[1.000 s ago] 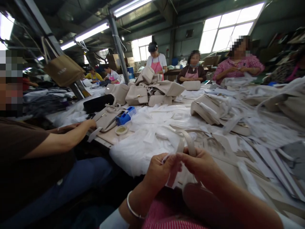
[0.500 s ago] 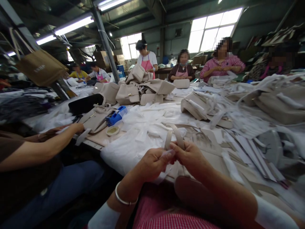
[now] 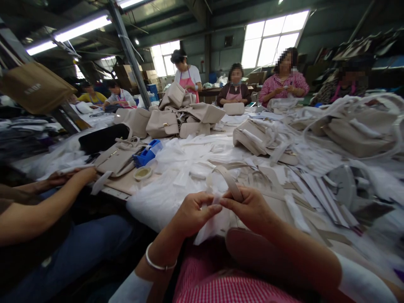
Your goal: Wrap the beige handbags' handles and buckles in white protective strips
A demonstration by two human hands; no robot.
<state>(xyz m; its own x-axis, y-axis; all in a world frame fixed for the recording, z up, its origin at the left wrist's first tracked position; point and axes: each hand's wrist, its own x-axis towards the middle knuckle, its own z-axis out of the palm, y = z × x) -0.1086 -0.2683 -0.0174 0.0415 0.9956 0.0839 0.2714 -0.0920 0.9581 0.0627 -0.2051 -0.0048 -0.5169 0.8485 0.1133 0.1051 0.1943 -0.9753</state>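
A beige bag handle (image 3: 232, 181) arches up in a loop, and my right hand (image 3: 252, 208) is closed around it near its right end. My left hand (image 3: 194, 212) pinches a strip of thin white wrapping (image 3: 206, 229), which hangs down below the fingers. The fingertips of both hands nearly meet at the handle's base, where the wrapping partly covers it. Beneath my right forearm, a rounded beige bag part (image 3: 249, 248) hangs over the table edge in shadow. How it joins the handle is hidden by my hands.
White wrapping sheets (image 3: 170, 185) cover the table's middle. Left stand a blue tape dispenser (image 3: 147, 153) and a tape roll (image 3: 143, 173). Beige handbags (image 3: 162, 123) are heaped behind; a grey dispenser (image 3: 350, 191) stands right. A co-worker's arm (image 3: 44, 210) is close on the left.
My left hand has drawn slightly left from my right, and the wrapping now hangs lower between them. The handle loop has opened wider. The whole view has shifted a little.
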